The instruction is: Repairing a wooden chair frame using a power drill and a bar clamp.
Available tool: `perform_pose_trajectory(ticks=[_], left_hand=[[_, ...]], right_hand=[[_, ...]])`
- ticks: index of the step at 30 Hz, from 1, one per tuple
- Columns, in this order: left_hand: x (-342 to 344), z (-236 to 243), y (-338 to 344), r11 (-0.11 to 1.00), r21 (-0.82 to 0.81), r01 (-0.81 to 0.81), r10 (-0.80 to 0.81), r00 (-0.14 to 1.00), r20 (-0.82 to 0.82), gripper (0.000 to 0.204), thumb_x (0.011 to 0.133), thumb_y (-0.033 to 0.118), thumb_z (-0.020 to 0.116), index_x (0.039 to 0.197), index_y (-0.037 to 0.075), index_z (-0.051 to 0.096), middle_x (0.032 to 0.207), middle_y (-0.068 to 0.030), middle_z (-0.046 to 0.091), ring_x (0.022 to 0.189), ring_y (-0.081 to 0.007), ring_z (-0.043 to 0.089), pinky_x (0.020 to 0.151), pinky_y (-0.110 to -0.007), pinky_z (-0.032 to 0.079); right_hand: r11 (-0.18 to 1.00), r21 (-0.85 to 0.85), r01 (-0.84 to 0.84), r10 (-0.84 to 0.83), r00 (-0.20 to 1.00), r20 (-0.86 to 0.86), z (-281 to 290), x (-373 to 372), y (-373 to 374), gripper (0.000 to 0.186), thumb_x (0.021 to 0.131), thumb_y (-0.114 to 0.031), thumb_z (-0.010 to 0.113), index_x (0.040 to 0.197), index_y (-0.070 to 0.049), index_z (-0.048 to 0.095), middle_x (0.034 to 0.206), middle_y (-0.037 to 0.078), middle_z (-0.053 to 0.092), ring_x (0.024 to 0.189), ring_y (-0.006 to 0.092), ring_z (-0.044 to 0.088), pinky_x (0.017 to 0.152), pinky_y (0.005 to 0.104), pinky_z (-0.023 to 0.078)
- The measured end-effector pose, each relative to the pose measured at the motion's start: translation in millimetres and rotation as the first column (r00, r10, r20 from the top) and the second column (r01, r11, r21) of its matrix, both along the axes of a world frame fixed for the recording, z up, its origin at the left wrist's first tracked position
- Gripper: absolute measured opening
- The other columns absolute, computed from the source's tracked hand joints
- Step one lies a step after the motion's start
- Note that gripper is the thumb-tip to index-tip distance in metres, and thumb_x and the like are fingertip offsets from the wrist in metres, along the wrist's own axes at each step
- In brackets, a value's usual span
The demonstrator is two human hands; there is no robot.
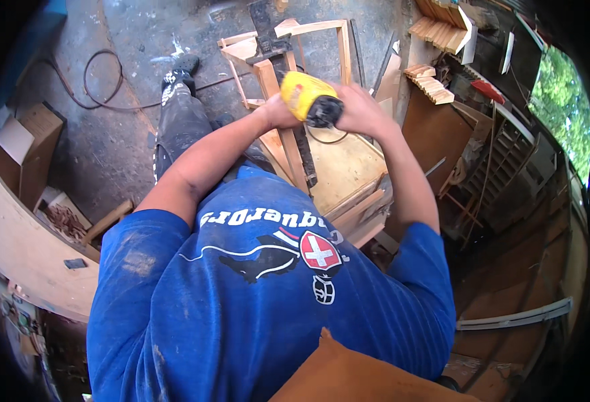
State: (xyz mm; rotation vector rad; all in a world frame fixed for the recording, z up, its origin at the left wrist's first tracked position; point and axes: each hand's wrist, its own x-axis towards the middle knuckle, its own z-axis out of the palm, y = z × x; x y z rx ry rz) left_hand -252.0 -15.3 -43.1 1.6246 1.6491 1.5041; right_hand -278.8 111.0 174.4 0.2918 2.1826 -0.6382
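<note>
A yellow power tool (303,95) with a black end is slightly blurred in front of me. My right hand (360,110) grips it from the right side. On its left, my left hand (281,111) is at a wooden rail (267,79); the tool hides its fingers, so I cannot tell what they hold. A long dark metal bar (263,25), like a bar clamp, lies across the pale wooden frame (344,47). Below the hands, the rail and bar continue over a light wooden board (346,163).
A brown cable (120,72) loops on the concrete floor at the left, past my outstretched leg (182,120). An open cardboard box (40,151) stands near a curved panel (30,258). Stacked wooden strips (440,33) and leaning boards (435,130) crowd the right.
</note>
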Motion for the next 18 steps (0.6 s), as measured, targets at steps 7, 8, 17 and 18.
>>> perform_pose_trajectory(ticks=[7,8,17,18], left_hand=[[-19.6,24.9,15.8,0.829,-0.386,0.406,-0.509,0.833,-0.217,0.018,0.079,0.022,0.052,0.082,0.006,0.060,0.066,-0.0147,0.065,0.065,-0.0320,0.067,0.054,-0.044,0.053],[-21.5,28.3,17.0,0.822,-0.396,0.409,-0.527,0.809,-0.259,0.020,0.079,0.025,0.052,0.081,0.007,0.062,0.067,-0.0142,0.066,0.066,-0.0308,0.068,0.054,-0.043,0.053],[-23.7,41.9,30.4,0.561,-0.570,0.600,-0.824,0.472,-0.313,0.040,0.090,0.038,0.042,0.081,0.006,0.065,0.072,-0.0189,0.067,0.069,-0.0343,0.068,0.061,-0.046,0.054],[-23.7,41.9,32.5,0.506,-0.598,0.621,-0.861,0.400,-0.313,0.041,0.089,0.039,0.043,0.081,0.005,0.064,0.072,-0.0198,0.067,0.070,-0.0352,0.068,0.062,-0.047,0.054]], right_hand=[[0.579,0.142,0.803,-0.676,0.569,-0.468,85.4,152.2,-27.0,0.045,0.070,-0.005,0.075,0.113,-0.002,0.063,0.101,0.014,0.070,0.092,0.0173,0.067,0.081,0.0324,0.051],[0.488,0.221,0.845,-0.680,0.526,-0.511,91.0,182.6,-35.3,0.046,0.068,-0.007,0.077,0.111,-0.003,0.064,0.100,0.013,0.070,0.091,0.0178,0.067,0.081,0.0329,0.052],[-0.436,0.618,0.654,-0.372,0.494,-0.785,124.4,371.8,-245.7,0.044,0.071,-0.021,0.074,0.107,-0.002,0.056,0.099,0.012,0.060,0.093,0.0292,0.057,0.088,0.0405,0.044],[-0.519,0.491,0.699,-0.301,0.388,-0.871,125.9,370.2,-274.5,0.041,0.071,-0.021,0.072,0.104,-0.003,0.056,0.096,0.011,0.059,0.090,0.0283,0.056,0.086,0.0401,0.044]])
